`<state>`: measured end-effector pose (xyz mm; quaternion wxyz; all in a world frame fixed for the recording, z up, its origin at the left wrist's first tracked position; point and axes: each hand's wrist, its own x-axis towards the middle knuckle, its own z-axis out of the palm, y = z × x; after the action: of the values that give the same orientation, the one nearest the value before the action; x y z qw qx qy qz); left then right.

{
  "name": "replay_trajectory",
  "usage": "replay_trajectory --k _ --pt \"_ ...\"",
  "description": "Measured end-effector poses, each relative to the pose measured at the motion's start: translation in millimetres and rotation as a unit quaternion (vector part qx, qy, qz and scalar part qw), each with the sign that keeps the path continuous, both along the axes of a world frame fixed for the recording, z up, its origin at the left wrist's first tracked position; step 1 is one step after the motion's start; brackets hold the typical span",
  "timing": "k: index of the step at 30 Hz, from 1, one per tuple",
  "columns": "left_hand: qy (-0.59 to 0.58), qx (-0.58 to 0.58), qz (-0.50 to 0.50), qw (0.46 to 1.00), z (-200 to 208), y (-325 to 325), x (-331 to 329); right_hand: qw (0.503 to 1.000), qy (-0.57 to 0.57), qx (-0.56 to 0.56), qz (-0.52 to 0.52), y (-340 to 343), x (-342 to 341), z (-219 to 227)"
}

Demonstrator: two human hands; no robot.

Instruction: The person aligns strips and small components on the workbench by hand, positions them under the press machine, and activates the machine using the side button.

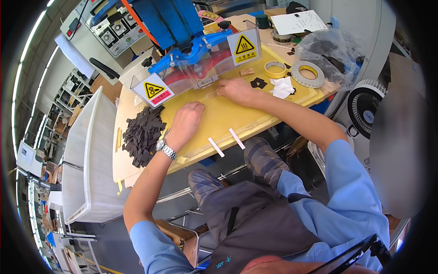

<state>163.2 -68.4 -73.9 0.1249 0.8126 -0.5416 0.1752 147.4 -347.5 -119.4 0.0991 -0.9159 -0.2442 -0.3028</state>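
Note:
My left hand [186, 120], a metal watch on its wrist, rests on the yellow work surface [219, 119] beside a heap of small dark fabric pieces [142, 135]. Its fingers are curled together, and whatever may be under them is hidden. Further right, my right hand [238, 93] reaches to the lower edge of the blue press machine [171, 23], its fingertips pinched close to the small metal block [206, 82] under the clear guard [191, 76]. What those fingers hold is too small to make out.
Right of my hands lie a yellow tape roll [275, 70], a larger white tape roll [308, 74], crumpled white paper [283, 87] and a few dark pieces [258, 83]. A clear plastic bag [326, 55] and a fan [365, 107] stand further right. Two white strips [237, 139] cross the front edge.

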Motion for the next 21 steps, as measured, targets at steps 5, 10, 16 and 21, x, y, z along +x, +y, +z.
replay_trajectory --k 5,10,16,21 --pt "-0.009 0.006 0.002 1.000 -2.0 0.3 -0.6 0.999 -0.025 -0.042 -0.003 -0.1 -0.3 -3.8" --pt "-0.013 0.009 0.007 1.000 -2.2 0.2 -1.3 0.998 -0.010 -0.064 -0.001 1.1 -1.9 -1.9" --pt "-0.008 0.008 0.018 1.000 -2.5 -2.8 -4.5 0.999 -0.003 -0.034 -0.006 2.0 -5.9 -2.1" --pt "-0.032 -0.018 0.006 0.999 -5.5 -3.0 -6.0 0.999 0.032 0.030 -0.013 5.4 -14.4 -0.4"
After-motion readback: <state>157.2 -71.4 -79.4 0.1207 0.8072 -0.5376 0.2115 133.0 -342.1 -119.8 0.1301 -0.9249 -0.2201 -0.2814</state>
